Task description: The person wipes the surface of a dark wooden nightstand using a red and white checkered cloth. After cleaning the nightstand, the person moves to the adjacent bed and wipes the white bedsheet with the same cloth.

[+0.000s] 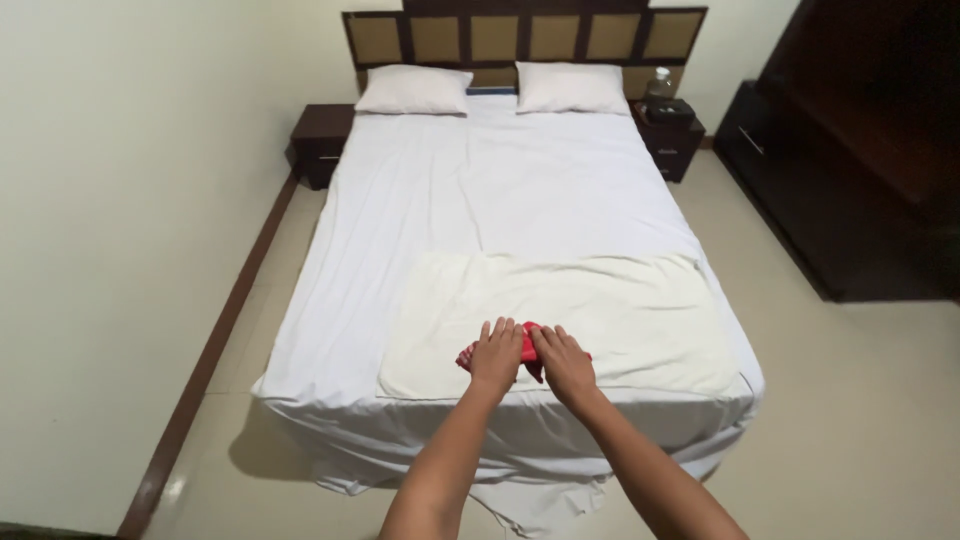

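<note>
A small red cloth (529, 345) lies on a cream towel (640, 320) spread over the foot of a white-sheeted bed (500, 180). My left hand (497, 353) rests flat on the cloth's left part, fingers pointing away from me. My right hand (564, 360) presses on its right part, close beside the left hand. Most of the cloth is hidden under both palms; only red edges show at the left, the middle and the right.
Two white pillows (414, 89) (571, 87) lie against a dark panelled headboard (520, 35). Dark nightstands (320, 140) (672, 140) flank the bed; the right one carries a bottle (659, 85). A dark wardrobe (860, 150) stands at right. A wall runs along the left, tiled floor surrounds the bed.
</note>
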